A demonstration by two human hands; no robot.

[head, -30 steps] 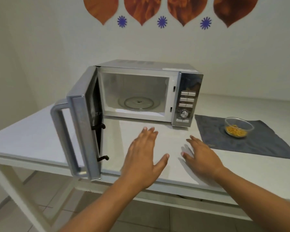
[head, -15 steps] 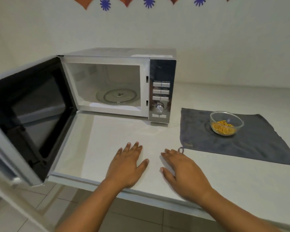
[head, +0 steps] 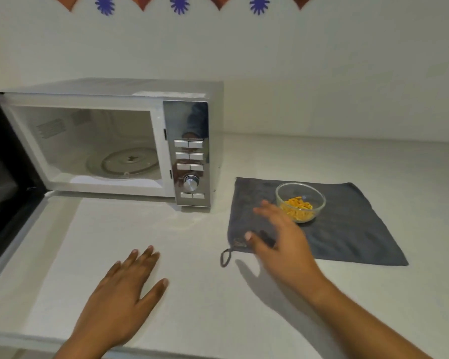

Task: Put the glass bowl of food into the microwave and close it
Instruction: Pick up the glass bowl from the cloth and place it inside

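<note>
A small glass bowl (head: pixel 300 200) with orange-yellow food stands on a grey cloth (head: pixel 347 234) to the right of the microwave (head: pixel 109 99). The microwave's door (head: pixel 5 182) is swung wide open to the left, showing a bare glass turntable (head: pixel 122 163) inside. My right hand (head: pixel 278 239) hovers open over the cloth's left part, its fingertips just short of the bowl's left side. My left hand (head: pixel 125 294) rests flat and open on the white counter (head: pixel 192 255) in front of the microwave.
The control panel (head: pixel 189 154) with buttons and a knob is on the microwave's right face. A white wall with leaf and flower decorations rises behind. The counter's front edge runs along the bottom left.
My right hand has lifted off the counter and moved right and forward over the cloth toward the bowl. The view has shifted right and closer. My left hand stays flat on the counter.
</note>
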